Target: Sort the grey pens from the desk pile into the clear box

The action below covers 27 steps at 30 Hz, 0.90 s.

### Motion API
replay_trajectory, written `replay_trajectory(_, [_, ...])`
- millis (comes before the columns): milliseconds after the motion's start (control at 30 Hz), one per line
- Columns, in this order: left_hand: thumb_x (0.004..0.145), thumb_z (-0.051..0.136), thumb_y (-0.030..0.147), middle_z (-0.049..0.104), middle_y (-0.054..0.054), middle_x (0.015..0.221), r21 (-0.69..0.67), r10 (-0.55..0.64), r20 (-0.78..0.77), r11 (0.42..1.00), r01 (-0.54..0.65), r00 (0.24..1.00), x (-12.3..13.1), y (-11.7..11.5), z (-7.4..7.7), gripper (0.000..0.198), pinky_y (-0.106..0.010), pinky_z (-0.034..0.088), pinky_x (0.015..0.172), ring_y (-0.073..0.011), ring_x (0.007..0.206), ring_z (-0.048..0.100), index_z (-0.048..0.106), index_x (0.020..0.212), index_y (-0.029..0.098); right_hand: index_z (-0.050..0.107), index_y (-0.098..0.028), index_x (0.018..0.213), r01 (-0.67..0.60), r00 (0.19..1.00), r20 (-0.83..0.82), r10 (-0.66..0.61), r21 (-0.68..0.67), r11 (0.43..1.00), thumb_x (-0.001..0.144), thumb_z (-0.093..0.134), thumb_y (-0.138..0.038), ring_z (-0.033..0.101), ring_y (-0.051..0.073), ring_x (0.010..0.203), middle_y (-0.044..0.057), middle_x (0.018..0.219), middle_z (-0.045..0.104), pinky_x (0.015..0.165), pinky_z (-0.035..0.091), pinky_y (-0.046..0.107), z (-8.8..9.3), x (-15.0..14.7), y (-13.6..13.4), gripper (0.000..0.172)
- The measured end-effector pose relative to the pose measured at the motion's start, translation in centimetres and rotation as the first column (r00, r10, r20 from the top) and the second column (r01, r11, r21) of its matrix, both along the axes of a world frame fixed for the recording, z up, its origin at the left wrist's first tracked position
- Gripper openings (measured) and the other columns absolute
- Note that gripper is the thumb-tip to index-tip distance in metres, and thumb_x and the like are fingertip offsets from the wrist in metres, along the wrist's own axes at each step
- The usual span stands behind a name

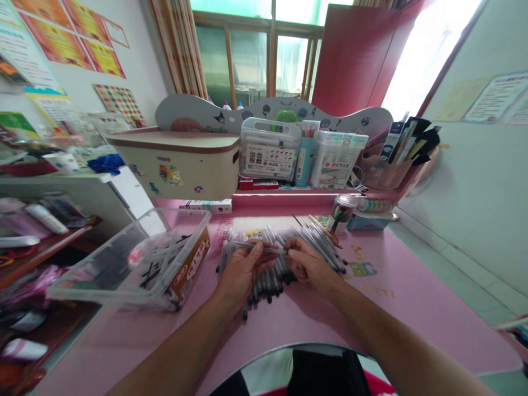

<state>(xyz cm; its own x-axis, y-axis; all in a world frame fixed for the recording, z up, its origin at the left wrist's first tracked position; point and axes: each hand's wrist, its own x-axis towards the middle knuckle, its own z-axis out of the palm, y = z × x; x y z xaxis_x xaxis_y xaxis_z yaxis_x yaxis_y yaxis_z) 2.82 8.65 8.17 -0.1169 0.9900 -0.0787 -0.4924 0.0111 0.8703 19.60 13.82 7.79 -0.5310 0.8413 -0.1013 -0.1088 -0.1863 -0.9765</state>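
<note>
While holding one pen [270, 249] crosswise over pile of pens [268, 286], clamped w/ L hand [243, 269] along barrel and R hand [309, 264] at one end, seems at single-pen handling step. Next move prob. calls for easing one grip w/o scattering pile. Beyond pile, to R: jar [344, 212]. To L, on same pink desk [412, 313]: clear bin [88, 294] w/ several pens inside. Behind, on shelf: cream box [185, 170], marker case [270, 151].
</note>
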Motion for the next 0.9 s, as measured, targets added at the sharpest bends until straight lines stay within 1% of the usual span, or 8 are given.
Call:
replay_trajectory(67, [0.079,0.073,0.038,0.076,-0.010,0.095,-0.009,0.001,0.000,1.000,-0.001,1.000,0.02,-0.02,-0.02,0.026,-0.024,0.056,0.069,-0.0184,0.084,0.072,0.070,0.087,0.014,0.051,-0.020,0.082,-0.008,0.999,0.048,0.008,0.010,1.000,0.081,0.057,-0.059,0.027,0.004,0.036,-0.007,0.057,0.047,0.033,0.014,0.018,-0.07,0.04,0.03,0.040])
replay_trajectory(167, [0.079,0.074,0.038,0.076,-0.010,0.095,-0.013,0.009,-0.003,1.000,-0.009,1.000,0.02,-0.06,0.05,0.026,-0.024,0.056,0.069,-0.0181,0.083,0.072,0.070,0.088,0.014,0.049,-0.019,0.069,-0.027,0.992,0.121,0.019,0.066,0.997,0.083,0.055,-0.061,0.029,0.005,0.038,-0.007,0.050,0.041,0.035,0.017,0.019,0.01,0.07,-0.01,0.045])
replay_trajectory(267, [0.081,0.072,0.039,0.076,-0.010,0.094,0.001,0.009,-0.002,1.000,-0.009,1.000,-0.04,-0.08,0.09,0.026,-0.024,0.056,0.070,-0.0177,0.083,0.072,0.070,0.089,0.014,0.048,-0.021,0.079,-0.028,0.998,0.059,0.026,0.037,0.999,0.077,0.066,-0.052,0.025,0.005,0.036,-0.012,0.048,0.036,0.034,0.016,0.018,0.25,0.02,-0.12,0.036])
replay_trajectory(333, [0.081,0.072,0.039,0.076,-0.010,0.093,0.003,0.001,-0.003,1.000,-0.001,1.000,-0.04,-0.12,0.08,0.026,-0.024,0.056,0.070,-0.0179,0.083,0.072,0.069,0.089,0.014,0.047,-0.023,0.089,-0.026,1.000,0.016,0.027,-0.029,0.999,0.075,0.067,-0.050,0.024,0.004,0.035,-0.012,0.053,0.043,0.033,0.014,0.017,0.36,-0.04,-0.16,0.037])
replay_trajectory(433, [0.079,0.074,0.039,0.076,-0.010,0.093,-0.003,0.003,-0.011,1.000,-0.003,1.000,0.01,-0.21,0.10,0.027,-0.024,0.056,0.068,-0.0182,0.082,0.072,0.069,0.087,0.013,0.050,-0.020,0.083,-0.023,0.998,0.050,0.025,-0.045,0.999,0.080,0.058,-0.058,0.028,0.004,0.036,-0.007,0.059,0.050,0.033,0.014,0.017,0.29,-0.11,-0.16,0.039])
replay_trajectory(600, [0.076,0.076,0.040,0.075,-0.008,0.089,-0.008,0.083,-0.005,0.996,-0.083,0.997,-0.17,0.03,0.22,0.029,-0.024,0.056,0.066,-0.0180,0.080,0.072,0.069,0.087,0.013,0.045,-0.021,0.074,-0.001,1.000,0.019,0.001,-0.004,1.000,0.076,0.066,-0.052,0.023,0.004,0.034,-0.012,0.047,0.034,0.032,0.015,0.017,0.12,-0.23,-0.09,0.037])
replay_trajectory(767, [0.074,0.076,0.042,0.073,-0.006,0.087,-0.016,0.169,0.007,0.985,-0.169,0.986,-0.49,0.38,0.10,0.032,-0.023,0.054,0.058,-0.0174,0.073,0.072,0.067,0.087,0.014,0.044,-0.023,0.080,-0.088,0.985,-0.168,0.048,-0.241,0.967,0.063,0.067,-0.027,0.025,0.003,0.035,-0.010,0.055,0.048,0.033,0.011,0.015,0.61,0.19,-0.06,0.029])
replay_trajectory(900, [0.078,0.072,0.045,0.072,-0.006,0.082,0.013,0.166,-0.113,0.986,-0.166,0.980,-0.24,-0.11,0.03,0.032,-0.023,0.053,0.059,-0.0160,0.071,0.069,0.069,0.083,0.013,0.050,-0.022,0.090,-0.190,0.972,-0.198,0.128,-0.335,0.923,0.067,0.065,-0.029,0.028,0.004,0.037,-0.007,0.062,0.055,0.034,0.009,0.015,0.75,0.40,-0.23,0.028])
